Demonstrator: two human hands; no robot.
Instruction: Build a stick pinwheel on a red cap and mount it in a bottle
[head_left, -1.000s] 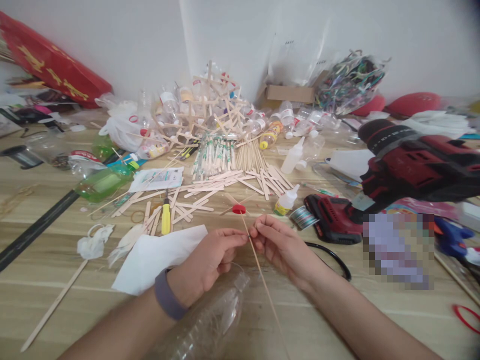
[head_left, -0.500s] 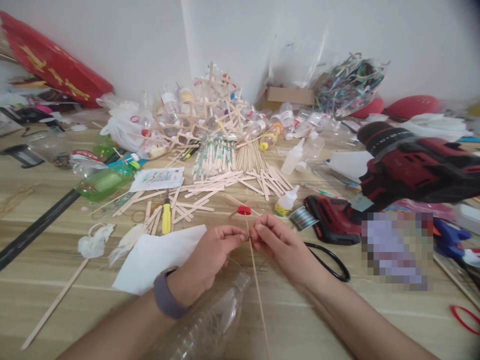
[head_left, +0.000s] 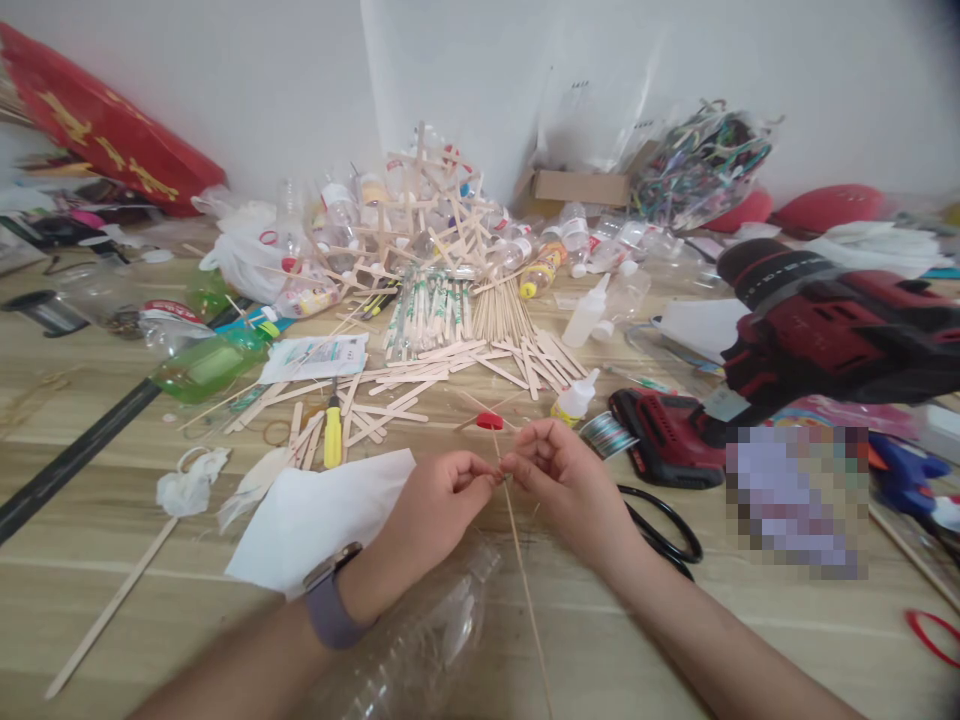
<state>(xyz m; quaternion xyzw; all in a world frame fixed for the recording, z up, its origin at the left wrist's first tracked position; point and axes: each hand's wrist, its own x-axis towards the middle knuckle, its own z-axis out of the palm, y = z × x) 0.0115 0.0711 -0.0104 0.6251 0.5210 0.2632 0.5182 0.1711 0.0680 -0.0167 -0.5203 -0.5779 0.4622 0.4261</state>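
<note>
My left hand (head_left: pixel 439 505) and my right hand (head_left: pixel 566 490) meet fingertip to fingertip, both pinched closed at a thin bamboo skewer (head_left: pixel 523 575). The skewer runs from the near edge of view, under the fingertips, to a red bottle cap (head_left: pixel 490 421) at its far end. Other thin sticks cross near the cap. Faint thin strands show near the fingers; whether the fingertips hold them too is hidden. A clear plastic bottle (head_left: pixel 427 640) lies below my left wrist. Black-handled scissors (head_left: pixel 667 525) lie beside my right forearm, partly covered by it.
White paper (head_left: pixel 322 520) and a yellow-handled screwdriver (head_left: pixel 333 432) lie left. Loose craft sticks (head_left: pixel 405 380) spread ahead, with a glue bottle (head_left: pixel 576 398) nearby. A red and black power drill (head_left: pixel 817 340) stands right. Plastic bottles (head_left: pixel 341 210) pile up at the back.
My right hand has shifted slightly, its fingers now closer against the left fingertips. My left wrist has turned, showing the watch face. The red cap has tilted a little.
</note>
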